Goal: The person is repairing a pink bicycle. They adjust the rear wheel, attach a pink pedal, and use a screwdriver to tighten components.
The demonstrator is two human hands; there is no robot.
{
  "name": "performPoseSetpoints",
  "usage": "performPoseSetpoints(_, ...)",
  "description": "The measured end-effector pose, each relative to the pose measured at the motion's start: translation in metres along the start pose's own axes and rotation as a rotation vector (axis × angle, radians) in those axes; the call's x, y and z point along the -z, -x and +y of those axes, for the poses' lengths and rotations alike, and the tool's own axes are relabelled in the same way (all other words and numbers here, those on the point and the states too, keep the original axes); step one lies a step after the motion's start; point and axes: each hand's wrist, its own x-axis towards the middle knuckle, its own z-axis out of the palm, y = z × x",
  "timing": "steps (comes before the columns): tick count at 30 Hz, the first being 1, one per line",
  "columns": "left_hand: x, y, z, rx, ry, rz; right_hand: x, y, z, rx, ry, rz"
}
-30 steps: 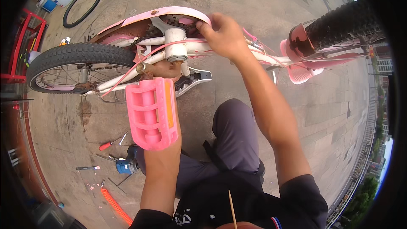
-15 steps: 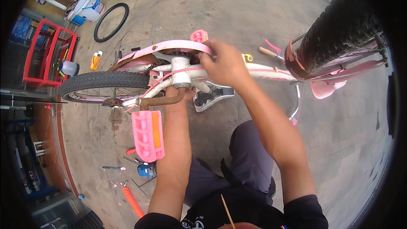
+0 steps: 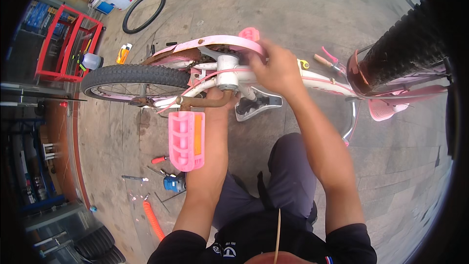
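Pink chain guard [image 3: 215, 40], 1 end within right-hand grip [image 3: 281, 70] (rusty crank [image 3: 207, 102] leftward)

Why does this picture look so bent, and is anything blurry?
Head view: a wide fisheye lens bends straight edges near the rim; also in head view, the right hand looks slightly smeared, while the pink pedal looks crisper.

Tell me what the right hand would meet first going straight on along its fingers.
The pink chain guard, whose curved end the right hand seems to grip. Past it, the far pink pedal appears next, though depth is unclear.
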Motion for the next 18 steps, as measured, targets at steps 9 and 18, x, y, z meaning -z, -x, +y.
performPoseSetpoints(9,0.006,0.001,-0.041,-0.468,-0.330,0.191,-0.010,-0.005,0.012,0.095,0.034,0.071)
performPoseSetpoints(18,0.187,0.107,0.069,-0.221,-1.603,-0.364,-0.010,-0.020,0.042,0.145,-0.073,-0.007)
